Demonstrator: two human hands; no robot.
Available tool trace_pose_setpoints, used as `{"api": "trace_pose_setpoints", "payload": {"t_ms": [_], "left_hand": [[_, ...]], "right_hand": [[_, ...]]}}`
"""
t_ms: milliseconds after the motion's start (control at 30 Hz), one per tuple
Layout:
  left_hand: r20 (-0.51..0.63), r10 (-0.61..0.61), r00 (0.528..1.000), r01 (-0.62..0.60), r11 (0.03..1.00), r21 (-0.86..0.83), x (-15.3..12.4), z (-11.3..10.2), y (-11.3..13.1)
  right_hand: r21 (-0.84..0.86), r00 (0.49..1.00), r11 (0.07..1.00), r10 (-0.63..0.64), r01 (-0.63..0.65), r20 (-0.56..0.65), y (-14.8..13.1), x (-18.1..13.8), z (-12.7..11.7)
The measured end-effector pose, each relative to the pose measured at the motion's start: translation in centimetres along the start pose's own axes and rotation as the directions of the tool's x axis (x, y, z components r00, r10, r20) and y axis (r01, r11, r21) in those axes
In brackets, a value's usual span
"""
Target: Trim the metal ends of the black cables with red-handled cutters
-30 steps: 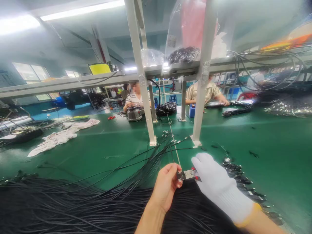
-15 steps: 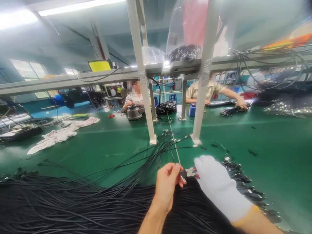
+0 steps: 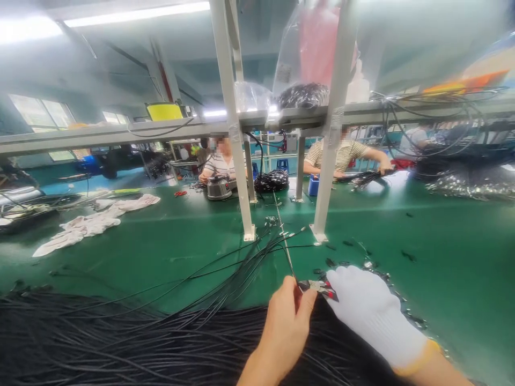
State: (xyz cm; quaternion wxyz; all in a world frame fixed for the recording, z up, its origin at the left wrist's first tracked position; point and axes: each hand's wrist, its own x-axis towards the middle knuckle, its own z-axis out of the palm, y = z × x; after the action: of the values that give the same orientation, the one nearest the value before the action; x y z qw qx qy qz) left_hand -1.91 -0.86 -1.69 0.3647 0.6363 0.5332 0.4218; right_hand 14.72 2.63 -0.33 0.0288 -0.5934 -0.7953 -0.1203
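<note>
My bare left hand (image 3: 284, 329) is closed, thumb and fingers pinching a black cable; its end is mostly hidden by the fingers. In a white knit glove, my right hand (image 3: 368, 308) grips cutting pliers (image 3: 316, 287) with red-and-black handles. The plier jaws point left and meet the cable at my left fingertips. Below both hands spreads a large heap of black cables (image 3: 132, 343). A looser bundle of black cables (image 3: 237, 268) runs forward from it, ending in small metal tips. Beyond my left hand, a thin silvery line (image 3: 285, 238) crosses the tabletop.
White shelf posts (image 3: 322, 198) stand on the green table (image 3: 193, 220). Small black scraps (image 3: 408, 255) lie to the right. A white cloth (image 3: 92, 222) is at left, a grey round device (image 3: 219, 187) further back. Across the table, two people work, one holding a cable bundle (image 3: 364, 179).
My left hand has turned and its thumb has shifted right, against the plier jaws. The metal plug that showed below its fingers is hidden now. My right hand and pliers moved slightly right.
</note>
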Motion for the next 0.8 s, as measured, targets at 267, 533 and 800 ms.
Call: {"api": "trace_pose_setpoints", "payload": {"t_ms": [267,533,800], "left_hand": [[0.294,0.031,0.955,0.028,0.981,-0.194,0.0,-2.3,1.3],[0.28,0.05,0.959,0.124,0.813,-0.569,0.4,-1.1,2.3],[0.177,0.053,0.983,0.06,0.818,-0.572,0.8,0.2,2.0]], "right_hand": [[0.312,0.964,0.939,0.058,-0.141,0.261,0.5,-0.6,-3.0],[0.819,0.884,0.537,-0.259,-0.202,0.389,1.2,0.0,-3.3],[0.836,0.913,0.499,-0.188,-0.229,0.362,1.3,0.6,-1.7]]}}
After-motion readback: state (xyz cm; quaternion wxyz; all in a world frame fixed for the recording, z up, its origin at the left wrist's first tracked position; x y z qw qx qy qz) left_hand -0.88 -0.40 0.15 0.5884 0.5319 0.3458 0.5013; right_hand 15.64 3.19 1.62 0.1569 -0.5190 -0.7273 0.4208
